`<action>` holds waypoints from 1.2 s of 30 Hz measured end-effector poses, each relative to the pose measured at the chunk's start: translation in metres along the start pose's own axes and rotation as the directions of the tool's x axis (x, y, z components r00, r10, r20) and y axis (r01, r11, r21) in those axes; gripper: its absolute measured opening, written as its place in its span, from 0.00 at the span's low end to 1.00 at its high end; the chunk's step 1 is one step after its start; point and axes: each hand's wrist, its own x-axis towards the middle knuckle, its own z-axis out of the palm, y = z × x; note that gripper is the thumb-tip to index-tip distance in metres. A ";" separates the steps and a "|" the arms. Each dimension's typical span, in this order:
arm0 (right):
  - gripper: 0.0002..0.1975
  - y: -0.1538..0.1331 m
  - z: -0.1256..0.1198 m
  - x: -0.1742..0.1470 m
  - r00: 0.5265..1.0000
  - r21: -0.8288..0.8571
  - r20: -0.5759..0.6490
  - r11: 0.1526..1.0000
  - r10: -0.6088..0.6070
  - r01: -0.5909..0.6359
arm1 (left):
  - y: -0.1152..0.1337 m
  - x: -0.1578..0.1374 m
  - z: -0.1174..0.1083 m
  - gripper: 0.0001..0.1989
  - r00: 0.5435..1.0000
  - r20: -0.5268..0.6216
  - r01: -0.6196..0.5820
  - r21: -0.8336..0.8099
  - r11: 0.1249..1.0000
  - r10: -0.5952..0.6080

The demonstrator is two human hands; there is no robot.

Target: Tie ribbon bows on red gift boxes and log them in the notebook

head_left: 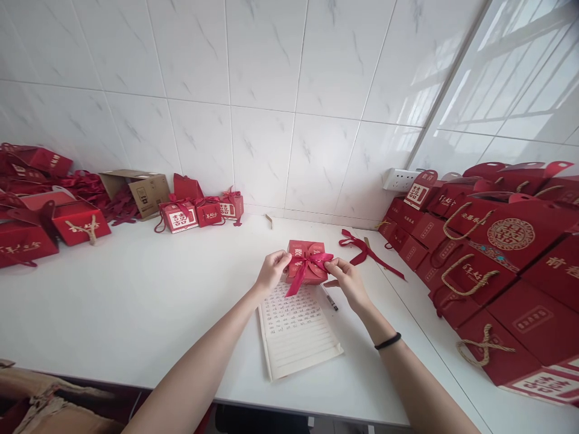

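A small red gift box (313, 249) with pale printed characters sits over the top edge of a handwritten notebook (301, 349). A red ribbon (298, 282) is tied in a bow across its front, one tail hanging down over the page. At the box's left side, my left hand (272, 270) pinches the bow's left loop between thumb and fingers. My right hand (348, 280) pinches the ribbon's right loop, a black band around that wrist. Beneath the right hand lies a pen (332, 300), partly hidden.
Loose red ribbons (364, 250) lie right of the box. Stacked red boxes (488, 253) with rope handles fill the right side. Along the wall stand small finished boxes (181, 216), an open brown carton (154, 190) with ribbons, and more red boxes (81, 220) at left.
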 end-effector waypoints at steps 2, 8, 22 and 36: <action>0.23 0.000 0.000 0.000 1.000 -0.004 0.004 1.000 -0.003 0.003 | 0.000 0.000 0.000 0.21 1.000 -0.003 0.000 0.000 1.000 0.000; 0.22 0.000 0.001 -0.001 1.000 -0.020 0.020 1.000 -0.023 0.024 | -0.001 0.001 0.000 0.20 1.000 -0.004 0.003 0.006 1.000 -0.003; 0.28 -0.003 0.004 -0.003 0.998 -0.041 0.056 0.999 -0.028 0.030 | -0.003 0.001 0.001 0.20 0.998 -0.055 0.022 0.036 0.999 -0.020; 0.28 0.002 0.002 -0.002 0.998 -0.090 0.055 0.996 -0.023 0.027 | -0.002 -0.003 0.007 0.20 0.995 -0.094 0.038 -0.014 0.999 -0.039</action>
